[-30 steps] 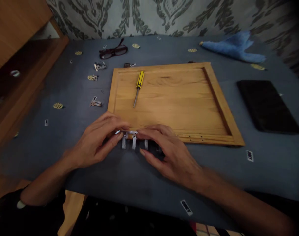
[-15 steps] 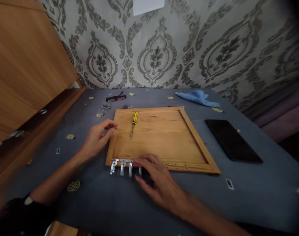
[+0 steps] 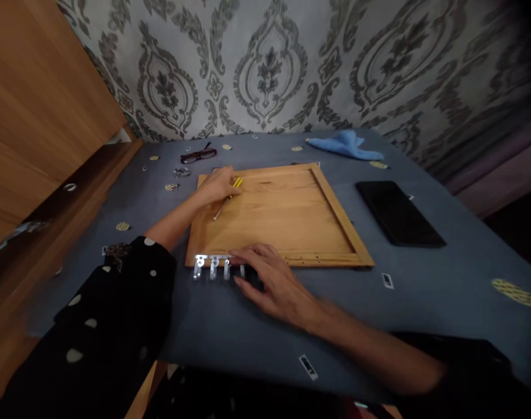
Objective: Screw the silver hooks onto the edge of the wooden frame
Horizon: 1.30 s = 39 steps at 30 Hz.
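Observation:
A wooden framed panel [image 3: 291, 215] lies flat in front of me, its raised border facing up. My left hand [image 3: 219, 183] is closed around the yellow handle of a screwdriver [image 3: 225, 205], whose metal shaft slants down to the left over the panel. Along the panel's near edge runs a metal hook rail [image 3: 213, 266] with several hooks hanging past the edge. My right hand [image 3: 276, 282] grips the rail's right part, fingers on top and thumb below, hiding that end. Small dark holes show in the border to the right of it.
Eyeglasses [image 3: 198, 155] and a small heap of metal pieces [image 3: 181, 172] lie beyond the panel at left. A blue cloth [image 3: 346, 145] is at the back right, and a black tablet-like slab [image 3: 398, 212] lies to the right. A wooden cabinet [image 3: 42, 87] borders the left side.
My left hand has moved up and right from the panel's left edge and taken hold of the screwdriver, which has tilted. The right hand stays at the hook rail. The view has shifted.

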Motion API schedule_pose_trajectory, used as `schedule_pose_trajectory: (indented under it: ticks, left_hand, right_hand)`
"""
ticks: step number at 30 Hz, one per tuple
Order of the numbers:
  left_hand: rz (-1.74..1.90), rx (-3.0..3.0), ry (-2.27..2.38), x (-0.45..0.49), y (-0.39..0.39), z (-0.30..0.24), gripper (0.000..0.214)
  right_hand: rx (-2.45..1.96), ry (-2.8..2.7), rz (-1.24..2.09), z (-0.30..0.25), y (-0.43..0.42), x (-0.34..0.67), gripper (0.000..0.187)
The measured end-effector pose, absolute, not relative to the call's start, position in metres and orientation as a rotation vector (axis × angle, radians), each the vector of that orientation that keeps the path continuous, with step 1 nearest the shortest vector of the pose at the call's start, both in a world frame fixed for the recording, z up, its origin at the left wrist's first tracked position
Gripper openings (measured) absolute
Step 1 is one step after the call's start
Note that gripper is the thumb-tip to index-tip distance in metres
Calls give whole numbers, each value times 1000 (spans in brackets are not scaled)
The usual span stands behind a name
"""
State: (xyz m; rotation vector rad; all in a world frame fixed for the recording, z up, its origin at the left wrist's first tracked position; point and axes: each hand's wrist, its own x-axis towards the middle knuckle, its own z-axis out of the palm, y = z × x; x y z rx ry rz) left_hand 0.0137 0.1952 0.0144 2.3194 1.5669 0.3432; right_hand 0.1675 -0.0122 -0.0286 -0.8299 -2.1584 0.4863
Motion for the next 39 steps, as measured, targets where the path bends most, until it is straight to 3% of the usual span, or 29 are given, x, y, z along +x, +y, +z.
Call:
schedule_pose_trajectory:
  ticks: [7,9,14,18,25,39]
  left_hand:
    - [607,2164,1488,-2,160,38,31]
    - [838,2062,1298,-14,139,46,29]
    - [1236,1871,923,-35,86,50,50]
    - [1419,1870,815,-38,64,37,43]
    - [1550,1948,732,-34,53,30,39]
    - [1439,2032,886,-25,34,28,42]
  right_hand:
    - [-872,-2178,509,-28,-11,168,34]
    - [-883,-2183,497,-27,-12,168,31]
    - [-884,-2186,469,-27,-11,168,36]
    - [-907,-2192,496,-27,-11,168,35]
    - [-901,-2192,519,-27,-12,169,32]
    - [-895,-2170,544,-26,-12,169,33]
